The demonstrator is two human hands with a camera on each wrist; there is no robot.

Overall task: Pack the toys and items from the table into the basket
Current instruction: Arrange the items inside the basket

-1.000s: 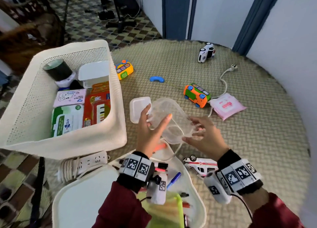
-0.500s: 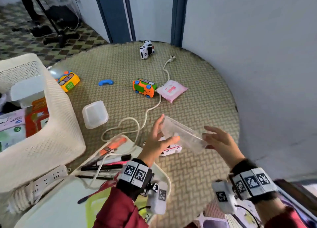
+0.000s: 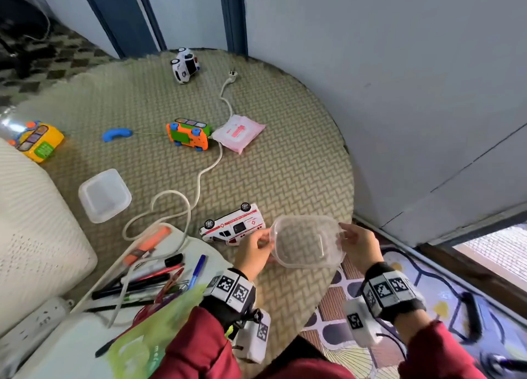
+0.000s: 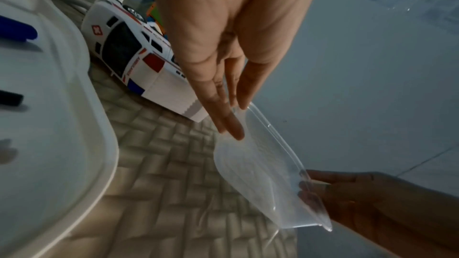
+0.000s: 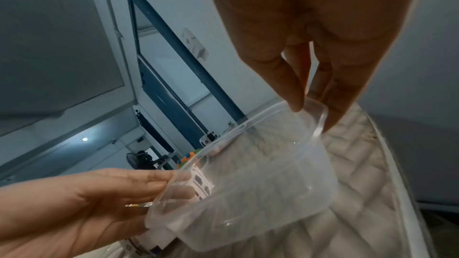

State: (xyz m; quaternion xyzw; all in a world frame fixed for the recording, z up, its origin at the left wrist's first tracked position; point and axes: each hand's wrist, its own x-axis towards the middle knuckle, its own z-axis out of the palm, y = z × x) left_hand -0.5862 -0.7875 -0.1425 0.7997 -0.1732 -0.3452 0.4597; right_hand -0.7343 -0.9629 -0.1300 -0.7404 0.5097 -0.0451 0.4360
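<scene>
Near the table's right edge, a clear tub (image 3: 307, 241) hangs just above the woven mat (image 3: 285, 162), held between both hands. The left hand (image 3: 252, 253) pinches the left rim, fingers nearly straight, and the right hand (image 3: 360, 244) pinches the right rim with thumb inside and fingers outside. Two rim grips probably suit it because the walls are thin and would flex under a one-sided hold. It is empty, see-through, rounded-rectangular, open side up and tilted a little. Just left of it an ambulance (image 3: 232, 225) lies on its side. Farther left sits a matching lid (image 3: 104, 195), well apart, perhaps meant to close the tub. At the far left edge stands the basket (image 3: 34, 236), where it belongs.
</scene>
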